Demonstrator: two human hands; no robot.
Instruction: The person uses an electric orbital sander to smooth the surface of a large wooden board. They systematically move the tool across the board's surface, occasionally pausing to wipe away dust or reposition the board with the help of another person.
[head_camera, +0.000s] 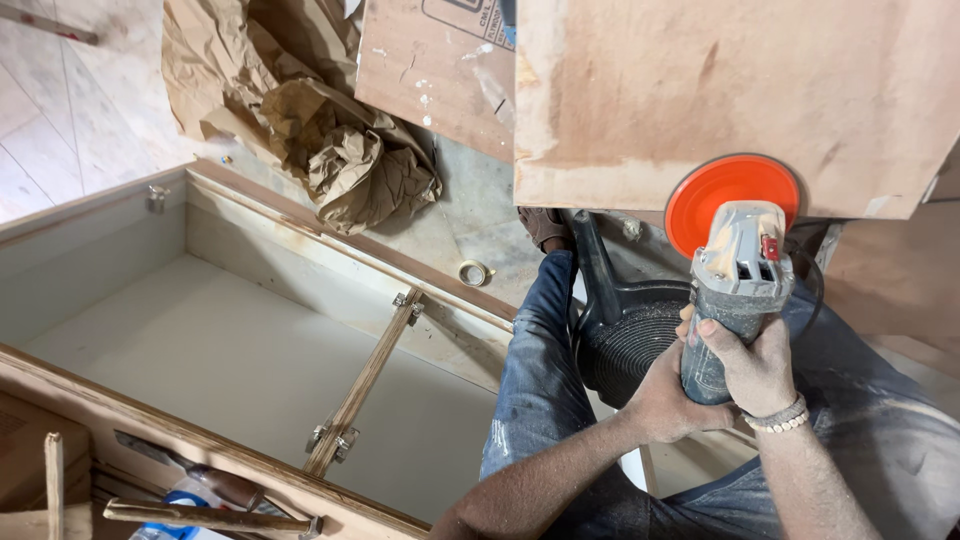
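Note:
Both my hands grip a grey angle grinder with a round orange sanding disc. My right hand wraps the grinder's body from the right, a beaded bracelet on its wrist. My left hand clasps the body from the left, just below. The disc sits at the near edge of a dusty brown plywood board. Under the tool I see my leg in blue jeans and a dark plastic stool.
A large open wooden cabinet carcass with a pale inside and a plywood brace lies at the left. Crumpled brown paper is behind it. A tape roll lies on the floor. Hammers rest at the bottom left.

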